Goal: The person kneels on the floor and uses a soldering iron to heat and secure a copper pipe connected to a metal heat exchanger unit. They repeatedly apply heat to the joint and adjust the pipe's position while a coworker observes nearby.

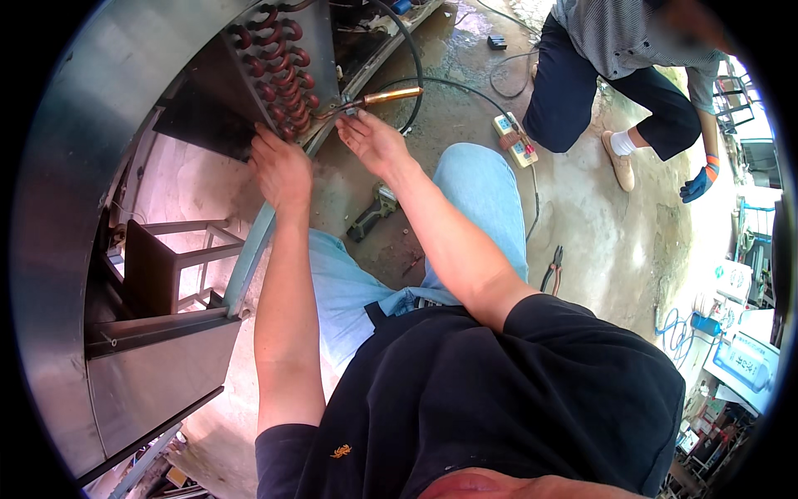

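Reddish copper coil tubing [284,71] with rows of return bends stands in the opened metal unit. My left hand [283,169] is closed just below it, its fingertips at a dark panel [204,129]; what they grip, if anything, is hidden. To its right, my right hand [374,143] reaches up with fingers bent around a small grey metal fitting [350,106] on thin copper pipe. A copper filter drier [392,96], a fat tube with a tapered end, sticks out rightward from there, just above my right hand.
A cordless power tool [371,214] lies between my knees. Pliers [553,268] and a white power strip [515,140] with cables are on the floor to the right. A co-worker [611,75] squats at the upper right, with a blue glove [700,180]. A metal frame rail [249,258] runs beside my left forearm.
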Demonstrator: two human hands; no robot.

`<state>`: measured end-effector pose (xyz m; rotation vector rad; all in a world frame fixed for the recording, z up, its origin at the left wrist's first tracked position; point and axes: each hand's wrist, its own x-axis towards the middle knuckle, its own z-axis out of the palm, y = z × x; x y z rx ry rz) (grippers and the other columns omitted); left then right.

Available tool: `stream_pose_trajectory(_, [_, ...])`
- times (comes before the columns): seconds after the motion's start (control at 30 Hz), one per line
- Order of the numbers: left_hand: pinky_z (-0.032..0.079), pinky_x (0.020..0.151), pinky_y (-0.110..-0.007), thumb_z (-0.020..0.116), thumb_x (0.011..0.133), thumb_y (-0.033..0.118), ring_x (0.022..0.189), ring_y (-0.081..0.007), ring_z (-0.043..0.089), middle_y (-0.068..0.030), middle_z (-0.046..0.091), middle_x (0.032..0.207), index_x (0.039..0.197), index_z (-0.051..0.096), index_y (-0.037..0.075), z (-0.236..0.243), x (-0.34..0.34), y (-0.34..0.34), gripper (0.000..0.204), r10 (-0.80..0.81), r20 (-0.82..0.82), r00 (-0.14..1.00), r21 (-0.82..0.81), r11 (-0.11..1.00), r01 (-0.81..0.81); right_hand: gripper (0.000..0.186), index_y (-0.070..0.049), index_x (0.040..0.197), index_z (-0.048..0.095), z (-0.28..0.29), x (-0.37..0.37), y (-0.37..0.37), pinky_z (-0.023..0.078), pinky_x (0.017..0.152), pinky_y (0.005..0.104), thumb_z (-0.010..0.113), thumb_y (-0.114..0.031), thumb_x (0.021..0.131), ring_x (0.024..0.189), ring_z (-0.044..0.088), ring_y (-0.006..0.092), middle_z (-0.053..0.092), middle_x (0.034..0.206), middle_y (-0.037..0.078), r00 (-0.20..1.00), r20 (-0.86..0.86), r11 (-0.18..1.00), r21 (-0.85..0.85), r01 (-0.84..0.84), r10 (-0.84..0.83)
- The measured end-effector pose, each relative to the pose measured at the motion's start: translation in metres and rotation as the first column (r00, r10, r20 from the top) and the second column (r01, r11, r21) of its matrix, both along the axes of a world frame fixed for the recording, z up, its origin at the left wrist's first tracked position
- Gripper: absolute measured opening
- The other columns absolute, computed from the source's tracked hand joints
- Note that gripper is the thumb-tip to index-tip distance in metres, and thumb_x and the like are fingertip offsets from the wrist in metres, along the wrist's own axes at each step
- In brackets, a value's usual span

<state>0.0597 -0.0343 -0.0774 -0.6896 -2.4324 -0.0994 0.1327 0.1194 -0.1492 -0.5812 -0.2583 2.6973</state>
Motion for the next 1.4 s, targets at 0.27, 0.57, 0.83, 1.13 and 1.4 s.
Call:
stream_pose_trajectory(0.27, [0.049, 0.086, -0.042, 0.062, 0.089, 0.020, 0.094, -0.0321, 0.062, -0.0168, 0.059, 0.108, 0.138, 0.049, -0.009, 0.000, 0.000, 0.000, 0.058, 0.005, 0.000, 1.000, 0.002, 1.000, -0.005, 0.022, 0.006, 0.121, 0.056, 0.001, 0.001, -0.005, 0.058, 0.097, 0.0396, 0.057, 0.001, 0.099, 0.107, 0.068, 0.0273, 0.068, 0.115, 0.016, 0.996, 0.036, 0.992, 0.096, 0.082, -0.086])
stream_pose_trajectory(0.57, [0.050, 0.084, -0.042, 0.062, 0.090, 0.019, 0.094, -0.0320, 0.063, -0.0165, 0.059, 0.107, 0.138, 0.049, -0.009, 0.004, 0.002, 0.002, 0.058, 0.010, 0.010, 1.000, 0.004, 1.000, -0.010, 0.016, 0.001, 0.116, 0.056, -0.003, -0.002, -0.001, 0.058, 0.093, 0.0382, 0.050, -0.011, 0.108, 0.103, 0.067, 0.0265, 0.067, 0.113, 0.015, 0.997, -0.072, 0.983, -0.182, -0.006, -0.008])
stream_pose_trajectory(0.83, [0.050, 0.084, -0.042, 0.061, 0.090, 0.018, 0.094, -0.0318, 0.063, -0.0163, 0.059, 0.107, 0.139, 0.049, -0.009, 0.004, 0.002, 0.000, 0.057, 0.015, 0.017, 1.000, 0.008, 1.000, -0.016, 0.018, 0.002, 0.120, 0.056, 0.001, -0.004, -0.003, 0.058, 0.092, 0.0372, 0.058, -0.003, 0.103, 0.101, 0.067, 0.0242, 0.066, 0.115, 0.014, 0.998, -0.045, 0.998, -0.037, 0.043, -0.044])
stream_pose_trajectory(1.13, [0.049, 0.086, -0.043, 0.060, 0.089, 0.017, 0.096, -0.0327, 0.062, -0.0174, 0.059, 0.108, 0.139, 0.048, -0.010, 0.004, 0.002, 0.000, 0.057, 0.004, 0.027, 1.000, 0.016, 1.000, -0.005, 0.026, 0.006, 0.116, 0.061, 0.007, -0.005, -0.017, 0.057, 0.091, 0.0365, 0.067, 0.000, 0.092, 0.098, 0.069, 0.0239, 0.069, 0.108, 0.014, 0.904, 0.311, 0.774, 0.633, 0.033, -0.293])
stream_pose_trajectory(1.4, [0.049, 0.086, -0.043, 0.060, 0.088, 0.016, 0.096, -0.0321, 0.062, -0.0176, 0.060, 0.108, 0.138, 0.049, -0.010, 0.004, 0.002, 0.000, 0.057, -0.009, 0.025, 1.000, 0.031, 0.999, 0.008, 0.022, 0.006, 0.115, 0.059, 0.008, 0.003, 0.002, 0.058, 0.092, 0.0408, 0.060, -0.007, 0.097, 0.104, 0.068, 0.0276, 0.067, 0.111, 0.019, 0.998, 0.037, 0.998, 0.033, -0.048, 0.047])
